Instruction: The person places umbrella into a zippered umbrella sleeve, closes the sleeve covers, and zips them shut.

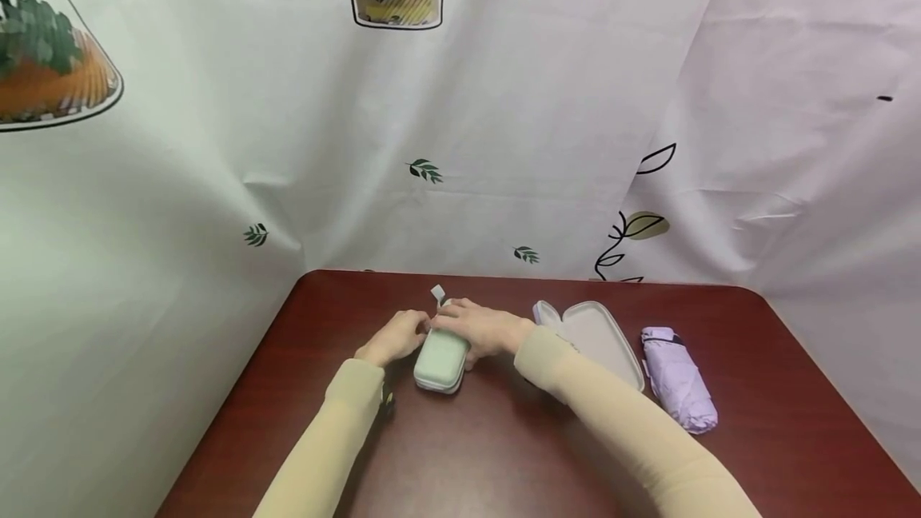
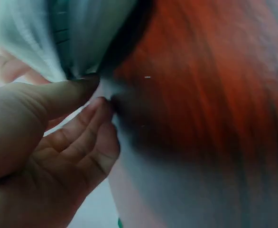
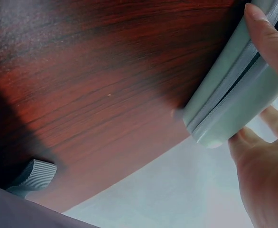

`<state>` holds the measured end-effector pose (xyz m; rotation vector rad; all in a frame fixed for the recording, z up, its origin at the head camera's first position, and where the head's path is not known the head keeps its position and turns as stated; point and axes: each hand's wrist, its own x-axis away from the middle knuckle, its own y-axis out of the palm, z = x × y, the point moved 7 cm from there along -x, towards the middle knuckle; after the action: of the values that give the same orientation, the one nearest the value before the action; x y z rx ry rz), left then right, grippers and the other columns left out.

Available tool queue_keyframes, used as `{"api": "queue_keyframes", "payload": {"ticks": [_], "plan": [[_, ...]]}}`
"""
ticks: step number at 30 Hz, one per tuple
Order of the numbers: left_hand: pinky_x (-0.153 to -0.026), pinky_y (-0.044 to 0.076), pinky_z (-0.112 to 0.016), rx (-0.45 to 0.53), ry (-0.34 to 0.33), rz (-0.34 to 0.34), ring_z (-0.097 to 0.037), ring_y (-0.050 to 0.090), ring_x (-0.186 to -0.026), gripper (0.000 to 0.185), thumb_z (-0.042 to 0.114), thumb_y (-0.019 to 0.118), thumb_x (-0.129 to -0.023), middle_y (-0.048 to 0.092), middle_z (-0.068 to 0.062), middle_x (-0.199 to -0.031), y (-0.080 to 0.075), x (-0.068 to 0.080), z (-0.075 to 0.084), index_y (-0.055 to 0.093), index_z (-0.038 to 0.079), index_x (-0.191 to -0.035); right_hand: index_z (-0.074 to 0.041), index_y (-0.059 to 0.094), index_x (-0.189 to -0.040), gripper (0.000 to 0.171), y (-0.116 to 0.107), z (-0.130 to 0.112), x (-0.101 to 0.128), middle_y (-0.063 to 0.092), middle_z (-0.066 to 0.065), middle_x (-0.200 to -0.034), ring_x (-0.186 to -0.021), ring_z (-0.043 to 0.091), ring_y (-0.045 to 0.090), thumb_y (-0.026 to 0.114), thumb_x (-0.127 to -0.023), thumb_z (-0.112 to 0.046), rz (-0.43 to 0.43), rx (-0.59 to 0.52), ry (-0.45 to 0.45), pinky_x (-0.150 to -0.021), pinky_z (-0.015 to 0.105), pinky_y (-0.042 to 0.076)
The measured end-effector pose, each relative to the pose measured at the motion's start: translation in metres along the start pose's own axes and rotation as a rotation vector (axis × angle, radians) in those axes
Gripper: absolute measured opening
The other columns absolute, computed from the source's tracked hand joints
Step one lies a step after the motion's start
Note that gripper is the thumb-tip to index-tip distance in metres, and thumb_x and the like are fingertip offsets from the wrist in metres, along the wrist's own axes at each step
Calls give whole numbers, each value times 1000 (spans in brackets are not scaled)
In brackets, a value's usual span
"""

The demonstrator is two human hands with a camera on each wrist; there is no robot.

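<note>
Your right hand [image 1: 480, 328] grips case [image 1: 440, 360]; your left hand [image 1: 397, 334] at case's left side, cannot tell if pinching.

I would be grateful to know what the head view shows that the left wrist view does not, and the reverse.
Only the head view shows the lilac, folded fabric umbrella and the pale grey, round-cornered flat item.

Only the left wrist view shows the narrow dark strip between the light edges of the pale green, round-cornered zippered case.

Both share that case, the bare left hand and the red-brown, wood-grain table.
</note>
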<state>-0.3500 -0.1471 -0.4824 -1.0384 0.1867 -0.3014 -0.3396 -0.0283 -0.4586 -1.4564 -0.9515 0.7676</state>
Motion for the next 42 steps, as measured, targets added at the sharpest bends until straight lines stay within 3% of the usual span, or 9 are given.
{"api": "queue_keyframes", "payload": {"ticks": [5,11,21,28,37,42], "plan": [[-67,46,-34,18,21,38,-15,54,-72,11,-2,66,-88,60,0,-78,0,-2,-3,65,8,-86,-21,45,-140,92,0,-1,-1,43,5,-145,-136,27,33,93,-62,-28,-3,7,-4,-106,38,34],[-66,46,-32,133,-29,101,-13,55,-70,15,3,72,-86,60,4,-72,-3,-2,-12,64,12,-77,-25,45,-135,89,1,1,-2,43,3,-144,-135,25,33,93,-61,-29,-1,15,17,-106,36,34],[-66,45,-31,188,-18,93,-10,54,-69,17,4,73,-85,59,6,-69,-3,5,-20,64,13,-74,-24,45,-137,91,2,-1,-3,42,3,-145,-136,25,32,94,-61,-29,-12,14,26,-107,36,33],[-66,45,-30,182,23,80,-10,54,-67,20,2,74,-82,59,8,-67,-4,18,-18,63,15,-72,-23,44,-138,91,2,1,-2,42,3,-145,-136,24,32,93,-62,-29,-12,12,56,-107,35,32],[-65,45,-31,171,15,66,-9,54,-67,21,2,73,-83,60,9,-68,-5,43,-19,63,16,-71,-23,45,-138,87,1,0,1,43,3,-144,-136,25,32,92,-65,-29,11,-37,102,-106,35,34],[-64,44,-32,164,-23,61,-10,52,-66,22,4,75,-83,58,9,-67,-7,57,-22,62,17,-71,-22,45,-139,86,3,-1,2,42,3,-144,-137,27,31,91,-66,-28,25,-64,148,-108,36,32]]}}
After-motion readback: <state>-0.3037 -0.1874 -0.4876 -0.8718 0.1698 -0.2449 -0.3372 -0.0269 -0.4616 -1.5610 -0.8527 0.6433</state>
